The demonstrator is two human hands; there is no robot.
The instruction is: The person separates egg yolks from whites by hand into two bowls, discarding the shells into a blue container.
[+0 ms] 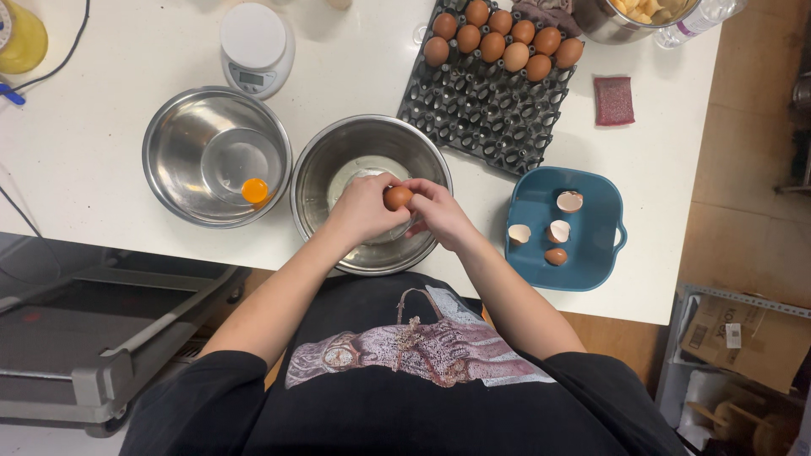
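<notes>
My left hand (361,209) and my right hand (437,211) together hold one brown egg (398,198) over a steel mixing bowl (338,148) at the table's near edge. Clear liquid lies in that bowl's bottom. To its left a second steel bowl (182,152) holds a single orange yolk (254,191). A blue square dish (591,253) on the right contains several broken eggshell pieces (557,230). Behind the bowls a black egg tray (473,101) carries several whole brown eggs (503,38) in its far rows.
A white kitchen scale (256,46) stands at the back. A red sponge (614,100) lies right of the tray, near a steel pot (604,21) and a plastic bottle (697,21). A yellow container (21,38) and cables sit far left. Cardboard boxes (743,338) stand on the floor at right.
</notes>
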